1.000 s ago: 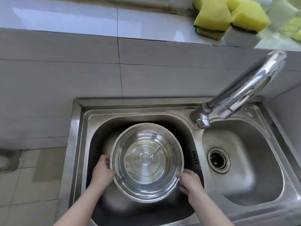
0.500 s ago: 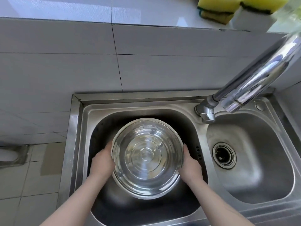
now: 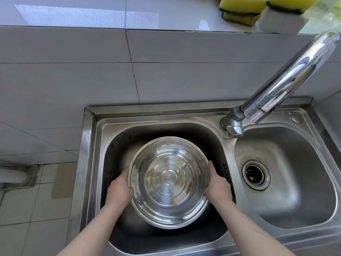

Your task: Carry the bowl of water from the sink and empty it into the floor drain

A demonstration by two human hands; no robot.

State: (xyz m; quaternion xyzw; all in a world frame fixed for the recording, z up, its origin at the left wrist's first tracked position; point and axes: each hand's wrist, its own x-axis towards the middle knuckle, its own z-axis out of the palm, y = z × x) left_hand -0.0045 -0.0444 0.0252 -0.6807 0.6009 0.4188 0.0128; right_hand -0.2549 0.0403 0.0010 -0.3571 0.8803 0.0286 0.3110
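Both hands are showing only their backs and thumbs, the fingers being hidden under or behind the bowl (image 3: 168,182), and both forearms are running off the bottom edge. The left hand (image 3: 119,189) is pressing against the bowl's left wall and the right hand (image 3: 217,185) against its right wall, so the two are clamping the one steel bowl between them. The bowl is sitting in the left basin of the sink (image 3: 88,154), whether resting on the basin floor or raised off it is not possible to tell. Water in it is hard to make out; only a clear line and ripples of light near the far inner wall are suggesting a level. The sink is showing two basins, and only the right one is showing a drain opening (image 3: 255,175); the left basin's floor is lying in shadow under the bowl. One chrome tap (image 3: 287,78) is leaning in from the right, its spout end blurring. Two yellow sponges (image 3: 239,10) are being cut off by the top edge on the ledge. A strip of tiled floor (image 3: 27,209) is showing at the left.
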